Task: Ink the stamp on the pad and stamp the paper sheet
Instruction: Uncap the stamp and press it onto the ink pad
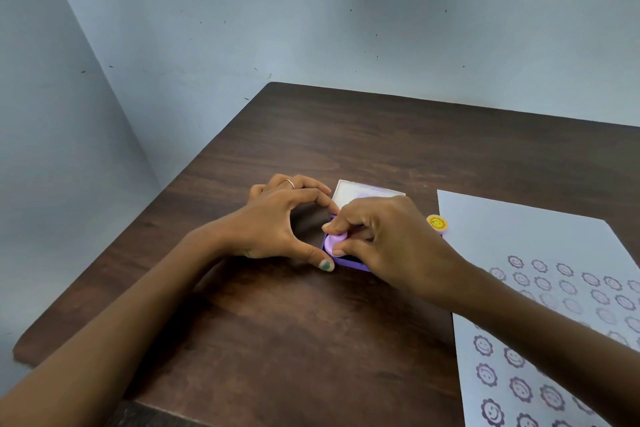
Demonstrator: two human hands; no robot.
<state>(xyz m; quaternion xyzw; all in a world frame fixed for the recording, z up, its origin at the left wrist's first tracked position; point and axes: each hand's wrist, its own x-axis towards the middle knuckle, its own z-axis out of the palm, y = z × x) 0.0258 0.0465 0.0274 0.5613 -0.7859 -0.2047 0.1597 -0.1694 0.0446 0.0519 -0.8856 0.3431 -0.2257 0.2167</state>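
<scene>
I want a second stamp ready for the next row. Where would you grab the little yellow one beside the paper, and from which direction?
Probably from above. The yellow stamp stands upright on the table, smiley cap up, between the paper sheet and the right hand. Pinch its round cap at the sides with thumb and forefinger; its lower part is mostly hidden, so I cannot judge a lower grip.

Dim, soft, even light; faint shadows, wide-angle bending at edges.

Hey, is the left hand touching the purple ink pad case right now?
Touching. In the head view the left hand has its thumb tip against the purple ink pad case's near-left corner.
</scene>
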